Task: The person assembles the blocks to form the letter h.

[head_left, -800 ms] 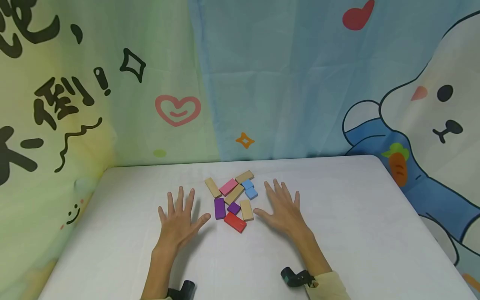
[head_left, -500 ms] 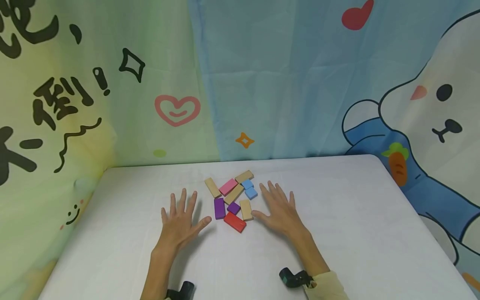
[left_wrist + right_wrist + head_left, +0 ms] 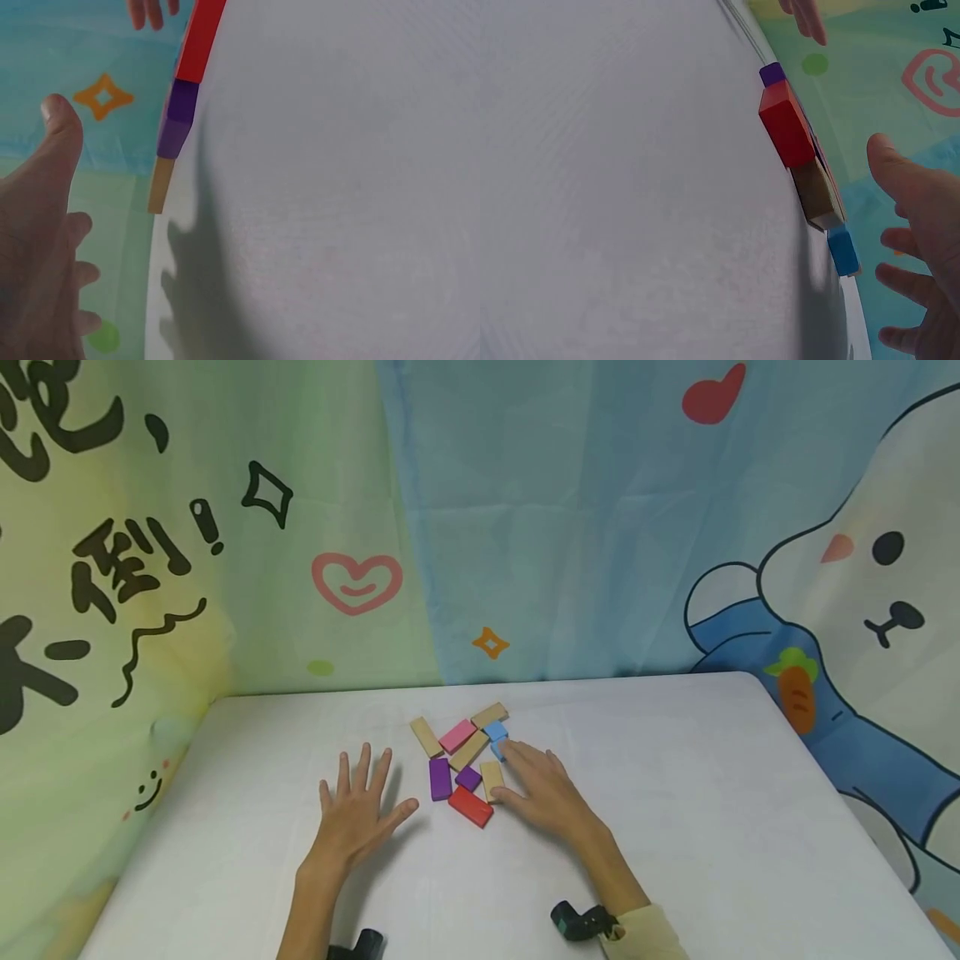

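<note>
A loose cluster of blocks lies on the white table (image 3: 705, 827). In the head view it holds a red block (image 3: 471, 807), a tall purple block (image 3: 440, 779), a small purple block (image 3: 468, 777), a pink block (image 3: 457, 736), two small blue blocks (image 3: 495, 730) and several wooden blocks (image 3: 426, 737). My left hand (image 3: 352, 818) hovers left of the cluster, fingers spread and holding nothing. My right hand (image 3: 546, 789) is over the cluster's right side, its fingers partly covering the nearer blue block and its thumb by the front wooden block (image 3: 491, 779). In the right wrist view a gap shows between that hand and the blocks.
Behind the table hangs a printed curtain (image 3: 525, 527) with hearts, stars and a cartoon animal. A black wrist camera (image 3: 581, 922) is strapped to the right wrist, another (image 3: 362, 945) to the left. White tabletop surrounds the blocks.
My right hand has moved left from beside the cluster to over its right edge, its fingers drawing closer together. My left hand stays nearly in place. The blocks lie as before.
</note>
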{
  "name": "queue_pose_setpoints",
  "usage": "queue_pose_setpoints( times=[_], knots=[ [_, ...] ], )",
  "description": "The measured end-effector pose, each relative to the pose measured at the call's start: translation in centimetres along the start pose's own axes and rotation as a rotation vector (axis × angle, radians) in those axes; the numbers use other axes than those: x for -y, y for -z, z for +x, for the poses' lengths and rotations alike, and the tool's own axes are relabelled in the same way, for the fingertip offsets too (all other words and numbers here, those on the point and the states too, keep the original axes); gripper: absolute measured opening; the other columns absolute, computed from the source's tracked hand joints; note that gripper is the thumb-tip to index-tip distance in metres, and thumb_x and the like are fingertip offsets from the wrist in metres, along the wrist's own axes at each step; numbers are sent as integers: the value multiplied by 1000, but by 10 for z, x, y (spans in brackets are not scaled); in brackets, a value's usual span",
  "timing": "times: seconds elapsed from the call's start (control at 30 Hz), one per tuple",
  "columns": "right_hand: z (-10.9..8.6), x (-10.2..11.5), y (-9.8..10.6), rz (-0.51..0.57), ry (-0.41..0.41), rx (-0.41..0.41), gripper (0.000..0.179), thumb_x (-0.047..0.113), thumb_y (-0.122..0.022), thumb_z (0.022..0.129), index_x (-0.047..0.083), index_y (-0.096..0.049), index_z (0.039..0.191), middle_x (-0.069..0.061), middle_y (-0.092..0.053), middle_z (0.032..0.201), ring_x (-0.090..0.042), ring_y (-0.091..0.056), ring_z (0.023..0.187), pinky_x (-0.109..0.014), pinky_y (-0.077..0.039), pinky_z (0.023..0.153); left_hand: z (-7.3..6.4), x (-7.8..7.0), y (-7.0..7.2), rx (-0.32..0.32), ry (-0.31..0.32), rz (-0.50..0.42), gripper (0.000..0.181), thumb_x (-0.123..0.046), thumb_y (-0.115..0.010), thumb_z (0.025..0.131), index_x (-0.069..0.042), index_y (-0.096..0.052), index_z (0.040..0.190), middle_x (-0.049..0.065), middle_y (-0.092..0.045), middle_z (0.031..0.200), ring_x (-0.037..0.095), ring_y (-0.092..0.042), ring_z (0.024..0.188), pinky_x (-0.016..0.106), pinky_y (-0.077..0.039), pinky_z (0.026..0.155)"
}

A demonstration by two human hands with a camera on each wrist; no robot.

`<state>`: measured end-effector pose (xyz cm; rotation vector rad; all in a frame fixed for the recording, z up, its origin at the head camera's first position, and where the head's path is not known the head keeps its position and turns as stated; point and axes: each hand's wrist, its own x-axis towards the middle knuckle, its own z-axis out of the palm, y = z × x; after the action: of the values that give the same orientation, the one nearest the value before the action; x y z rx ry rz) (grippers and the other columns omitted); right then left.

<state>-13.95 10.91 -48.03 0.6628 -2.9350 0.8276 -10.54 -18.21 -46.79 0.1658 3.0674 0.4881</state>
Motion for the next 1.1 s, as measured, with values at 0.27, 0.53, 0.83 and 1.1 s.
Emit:
queue_pose_setpoints(
  times=[0.27, 0.53, 0.83, 1.1],
  knots=[
    [2, 4, -2, 34, 27, 90, 62, 39, -64, 91, 13, -45, 145, -6, -46, 150, -27, -42, 140, -50, -35, 115, -7, 4, 0, -23, -30, 3, 84, -64, -51, 89, -19, -24, 155, 16, -17, 162, 48, -12, 147, 77, -13, 109],
    [5, 6, -2, 34, 10, 147, 58, 35, -67, 90, 14, -50, 142, -6, -47, 149, -27, -43, 139, -46, -38, 114, -13, 9, 1, -32, -45, 9, 82, -63, -51, 90, -19, -25, 155, 15, -20, 162, 47, -16, 147, 76, -12, 109],
    [10, 6, 3, 9, -9, 179, 62, 36, -70, 87, 15, -49, 142, -5, -49, 148, -26, -43, 139, -46, -40, 112, -17, 15, 3, -32, -31, 6, 82, -61, -51, 90, -19, -25, 155, 15, -20, 162, 46, -17, 147, 76, -12, 110],
    [12, 4, 1, 65, -24, 218, 61, 29, -72, 86, 12, -51, 141, -7, -49, 147, -28, -43, 138, -46, -40, 113, -23, 19, 4, -19, -42, 15, 80, -59, -52, 91, -19, -25, 155, 14, -21, 162, 45, -17, 147, 75, -13, 110]
  ],
)
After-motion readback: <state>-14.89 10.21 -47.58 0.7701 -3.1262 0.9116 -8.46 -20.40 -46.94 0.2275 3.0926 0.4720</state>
